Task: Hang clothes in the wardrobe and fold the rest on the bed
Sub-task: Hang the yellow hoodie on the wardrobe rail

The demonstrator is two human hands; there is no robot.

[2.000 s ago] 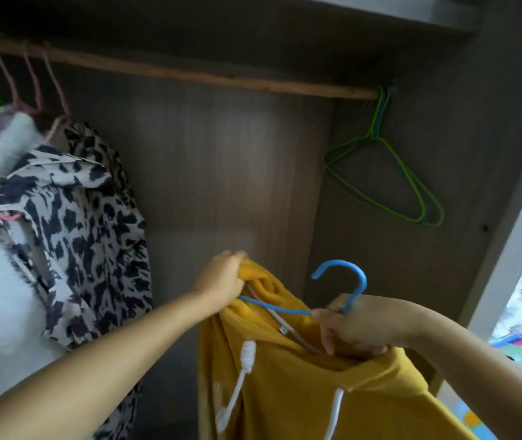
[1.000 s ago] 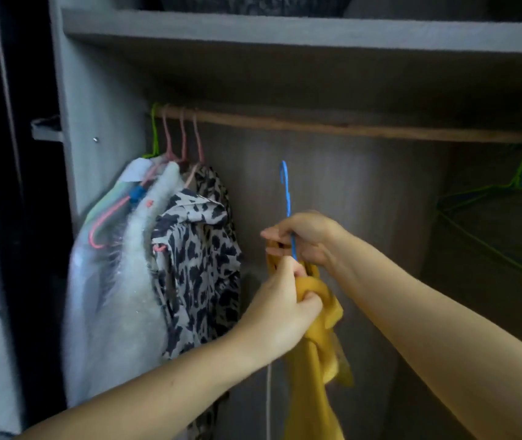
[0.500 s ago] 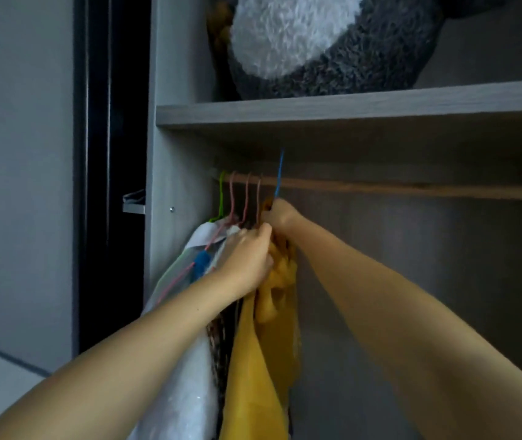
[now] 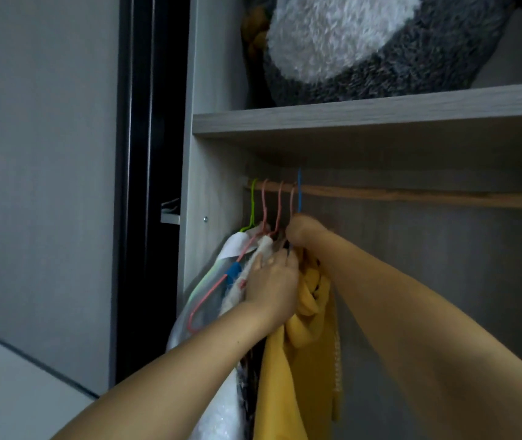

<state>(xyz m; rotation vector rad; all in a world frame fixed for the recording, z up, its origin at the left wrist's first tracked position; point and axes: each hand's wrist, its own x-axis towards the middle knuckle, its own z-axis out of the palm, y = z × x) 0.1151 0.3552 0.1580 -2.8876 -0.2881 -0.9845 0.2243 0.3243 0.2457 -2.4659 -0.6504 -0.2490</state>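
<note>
Hooking blue hanger (image 4: 299, 192) onto rail (image 4: 412, 196), 12 o'clock of my right hand (image 4: 301, 231), which grips its neck to steady it. Left hand (image 4: 272, 285) clutches yellow hoodie (image 4: 301, 360) shoulder, keeping it clear of hung clothes (image 4: 221, 281) at 9.

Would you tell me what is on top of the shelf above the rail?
A grey and white plush sits on the shelf, with something yellowish beside it; the plush hides whatever is behind.

Yellow garment (image 4: 297, 369) on blue hanger (image 4: 299, 192)
</note>
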